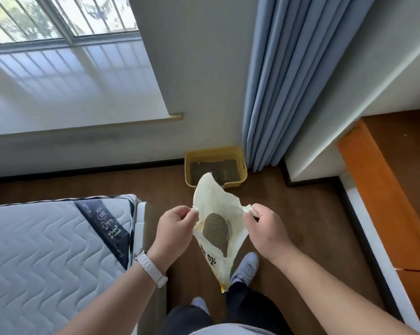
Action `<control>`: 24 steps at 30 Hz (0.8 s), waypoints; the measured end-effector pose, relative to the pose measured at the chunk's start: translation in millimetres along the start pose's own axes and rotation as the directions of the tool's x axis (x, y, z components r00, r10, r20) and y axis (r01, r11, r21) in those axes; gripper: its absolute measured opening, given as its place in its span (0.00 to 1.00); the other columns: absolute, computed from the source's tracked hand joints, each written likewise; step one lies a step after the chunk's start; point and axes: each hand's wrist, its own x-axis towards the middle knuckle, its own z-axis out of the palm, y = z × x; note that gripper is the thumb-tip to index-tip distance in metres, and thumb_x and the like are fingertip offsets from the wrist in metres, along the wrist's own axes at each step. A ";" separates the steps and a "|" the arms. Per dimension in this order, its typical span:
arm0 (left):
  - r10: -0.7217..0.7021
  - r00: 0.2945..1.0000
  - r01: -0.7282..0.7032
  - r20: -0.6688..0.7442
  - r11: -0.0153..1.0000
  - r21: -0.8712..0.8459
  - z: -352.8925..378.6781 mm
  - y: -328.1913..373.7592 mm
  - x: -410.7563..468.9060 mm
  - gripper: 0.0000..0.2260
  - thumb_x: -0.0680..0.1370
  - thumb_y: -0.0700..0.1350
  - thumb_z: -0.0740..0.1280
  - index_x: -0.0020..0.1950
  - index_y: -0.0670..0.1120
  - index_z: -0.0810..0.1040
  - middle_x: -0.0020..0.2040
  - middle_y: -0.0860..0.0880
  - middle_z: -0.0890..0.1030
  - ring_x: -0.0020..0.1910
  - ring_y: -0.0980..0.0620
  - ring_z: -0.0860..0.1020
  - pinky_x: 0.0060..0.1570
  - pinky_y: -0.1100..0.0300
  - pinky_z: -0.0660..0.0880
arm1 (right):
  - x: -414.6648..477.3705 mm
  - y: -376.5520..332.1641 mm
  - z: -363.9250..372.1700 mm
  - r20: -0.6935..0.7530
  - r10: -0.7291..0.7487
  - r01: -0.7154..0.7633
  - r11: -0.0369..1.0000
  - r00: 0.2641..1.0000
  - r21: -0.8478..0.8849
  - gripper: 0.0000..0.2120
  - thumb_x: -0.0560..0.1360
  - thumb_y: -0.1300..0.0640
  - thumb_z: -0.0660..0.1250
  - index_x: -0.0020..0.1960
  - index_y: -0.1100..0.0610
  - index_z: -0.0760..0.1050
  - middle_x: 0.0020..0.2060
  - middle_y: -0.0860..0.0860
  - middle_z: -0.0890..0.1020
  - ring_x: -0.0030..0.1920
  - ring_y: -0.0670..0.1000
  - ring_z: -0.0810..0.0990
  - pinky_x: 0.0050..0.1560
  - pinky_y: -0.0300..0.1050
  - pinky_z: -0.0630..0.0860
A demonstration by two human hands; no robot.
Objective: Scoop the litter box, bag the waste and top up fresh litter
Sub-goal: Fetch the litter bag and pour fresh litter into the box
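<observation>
Left hand [177,226] and right hand [264,229]: my fingers pinch opposite edges of the litter bag [211,197], holding its mouth open in front of me. Grey-brown litter [216,229] visible inside. Yellow litter box [215,150] on the floor [300,213] ahead, beside the blue curtain [276,81].

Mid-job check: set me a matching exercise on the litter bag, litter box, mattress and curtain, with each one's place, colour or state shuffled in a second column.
Things:
1. litter bag
2. litter box
3. mattress
4. curtain

Place, colour or state:
A. blue, hanging
B. yellow, on the floor just left of the curtain
C. pinched open by the left hand and right hand
D. quilted white, at the lower left

Pairs: 1-C, 2-B, 3-D, 4-A
</observation>
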 end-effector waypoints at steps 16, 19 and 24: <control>-0.170 0.970 0.157 0.173 0.984 0.083 67.1 -25.4 144.5 0.12 0.77 0.45 0.65 0.39 0.37 0.79 0.27 0.49 0.70 0.24 0.55 0.64 0.24 0.62 0.61 | 130.8 65.7 43.8 0.061 0.261 -0.265 0.962 0.963 0.063 0.18 0.74 0.63 0.61 0.31 0.54 0.55 0.29 0.45 0.62 0.29 0.44 0.59 0.29 0.37 0.56; -0.147 0.959 0.123 0.244 0.986 0.113 82.0 -43.9 178.9 0.13 0.77 0.45 0.65 0.40 0.36 0.78 0.27 0.49 0.70 0.24 0.54 0.64 0.25 0.61 0.62 | 155.0 79.6 64.3 0.027 0.330 -0.331 0.942 0.943 0.054 0.19 0.75 0.63 0.60 0.31 0.52 0.55 0.30 0.43 0.61 0.29 0.43 0.58 0.26 0.35 0.58; -0.120 0.935 0.073 0.335 0.986 0.150 115.9 -83.5 236.5 0.11 0.77 0.45 0.65 0.38 0.42 0.81 0.26 0.53 0.73 0.22 0.59 0.66 0.22 0.65 0.65 | 192.1 123.5 110.5 0.004 0.377 -0.377 0.926 0.926 -0.007 0.20 0.77 0.63 0.58 0.32 0.48 0.54 0.32 0.43 0.60 0.30 0.44 0.60 0.26 0.30 0.64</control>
